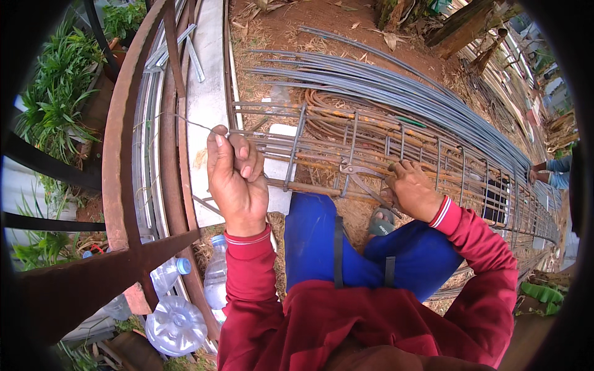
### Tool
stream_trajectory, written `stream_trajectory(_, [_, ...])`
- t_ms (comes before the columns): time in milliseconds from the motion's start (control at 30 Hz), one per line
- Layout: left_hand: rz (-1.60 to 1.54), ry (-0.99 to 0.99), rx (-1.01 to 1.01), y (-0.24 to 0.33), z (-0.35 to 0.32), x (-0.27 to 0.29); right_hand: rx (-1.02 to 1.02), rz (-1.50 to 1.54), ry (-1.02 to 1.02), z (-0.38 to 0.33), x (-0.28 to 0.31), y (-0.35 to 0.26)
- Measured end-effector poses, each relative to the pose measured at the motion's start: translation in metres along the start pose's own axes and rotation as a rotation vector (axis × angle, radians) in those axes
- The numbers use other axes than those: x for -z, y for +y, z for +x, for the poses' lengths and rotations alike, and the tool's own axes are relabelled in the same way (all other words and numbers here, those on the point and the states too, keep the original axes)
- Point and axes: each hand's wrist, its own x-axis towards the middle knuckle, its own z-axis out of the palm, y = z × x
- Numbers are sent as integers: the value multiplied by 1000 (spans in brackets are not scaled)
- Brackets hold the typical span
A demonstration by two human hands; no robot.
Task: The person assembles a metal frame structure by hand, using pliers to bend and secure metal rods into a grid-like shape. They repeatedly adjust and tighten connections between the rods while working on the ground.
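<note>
My left hand (238,173) is raised beside the near end of a rebar cage, its thumb and fingers pinching a thin tie wire (197,124) that sticks out to the left. My right hand (414,191) is wrapped round the handles of metal pincers (365,183). Their jaws lie against the cage, close to one of its square stirrups (352,145). Long rusty bars run through several such stirrups, from in front of me away to the right. Whether the jaws grip anything cannot be made out.
Beyond the cage lies a bundle of long grey steel bars (383,74). A brown metal frame (120,154) stands at my left, with plastic bottles (176,324) at its foot. Another person's hands (537,172) touch the bars at the far right.
</note>
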Motion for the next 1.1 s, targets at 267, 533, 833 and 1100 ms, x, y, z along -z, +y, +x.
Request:
stream_trajectory(267, [56,-25,139,-86,12,-29,78,1153,140,57,59,-70])
stream_trajectory(533, [412,-129,223,-96,44,-22,195,344,582,71,92,-32])
stream_trajectory(833, [2107,-550,277,-46,120,81,27,359,959,64,103,67])
stream_trajectory(1100, [2319,-1007,613,-74,149,126,-84,570,696,66,98,67])
